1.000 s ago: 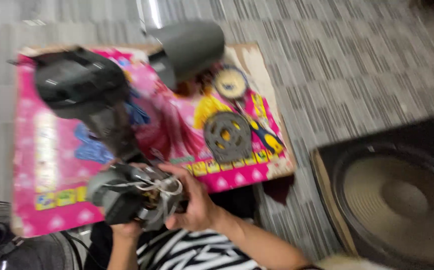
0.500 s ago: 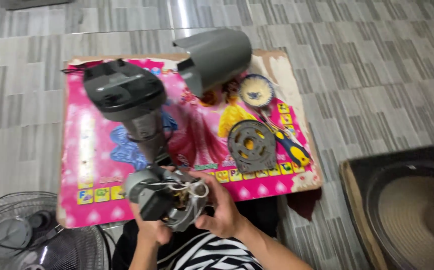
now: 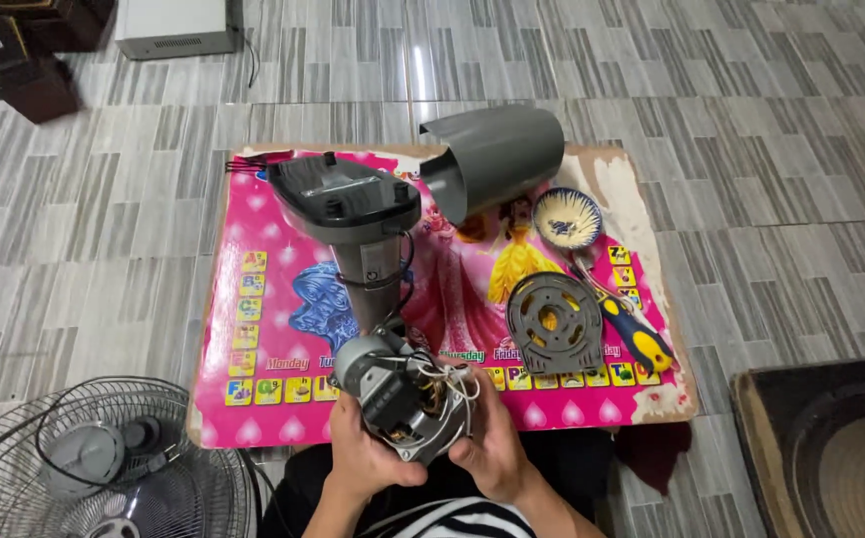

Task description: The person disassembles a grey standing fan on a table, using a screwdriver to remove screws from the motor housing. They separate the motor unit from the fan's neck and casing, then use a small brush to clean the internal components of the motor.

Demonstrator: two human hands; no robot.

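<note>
Fan motor [image 3: 403, 403], stripped of its cover with white wires showing, sits clamped between both hands at the near edge of the pink table [image 3: 253, 418]: the left hand [image 3: 363, 458] closed around its underside, the right hand [image 3: 487, 448] wrapped on its right flank. Its neck runs up to the grey fan base [image 3: 348, 199] lying mid-table. To work it well, I judge, support the motor's weight and keep fingers off the loose wires. Beyond lie a round motor plate [image 3: 552, 321], a screwdriver [image 3: 632, 334], a small bowl [image 3: 566, 217] and the grey housing [image 3: 497, 159].
</note>
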